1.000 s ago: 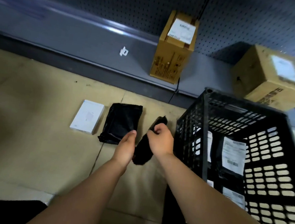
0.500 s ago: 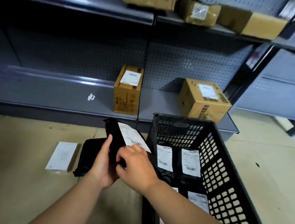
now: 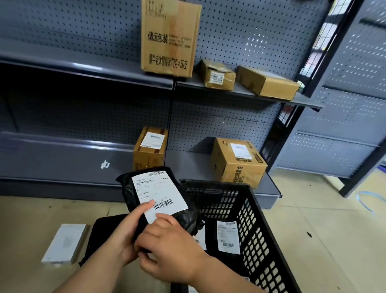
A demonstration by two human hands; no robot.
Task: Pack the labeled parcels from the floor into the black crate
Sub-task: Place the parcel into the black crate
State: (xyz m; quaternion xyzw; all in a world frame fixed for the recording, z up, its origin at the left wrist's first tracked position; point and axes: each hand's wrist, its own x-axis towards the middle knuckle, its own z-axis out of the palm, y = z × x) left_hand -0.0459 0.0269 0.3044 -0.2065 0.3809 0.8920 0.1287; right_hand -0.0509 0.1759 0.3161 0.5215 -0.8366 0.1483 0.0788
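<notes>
I hold a black plastic parcel [image 3: 158, 194] with a white shipping label facing up, raised in front of me just left of the black crate [image 3: 270, 242]. My left hand [image 3: 127, 236] grips its lower left edge with the thumb on the label. My right hand [image 3: 169, 253] pinches its lower end. Inside the crate stand several black labeled parcels [image 3: 227, 239]. On the floor to the left lie another black parcel [image 3: 104, 234] and a flat white box [image 3: 65, 243].
Grey pegboard shelving stands behind. Two labeled cardboard boxes [image 3: 149, 149] [image 3: 238, 163] sit on the bottom shelf, three more cartons [image 3: 169, 35] on the shelf above. Beige tiled floor stretches to the right of the crate; a dark shelf upright stands at right.
Both hands lifted the black parcel off the floor and turned it label-up. My view tilted upward, bringing the upper shelf and its cartons into sight.
</notes>
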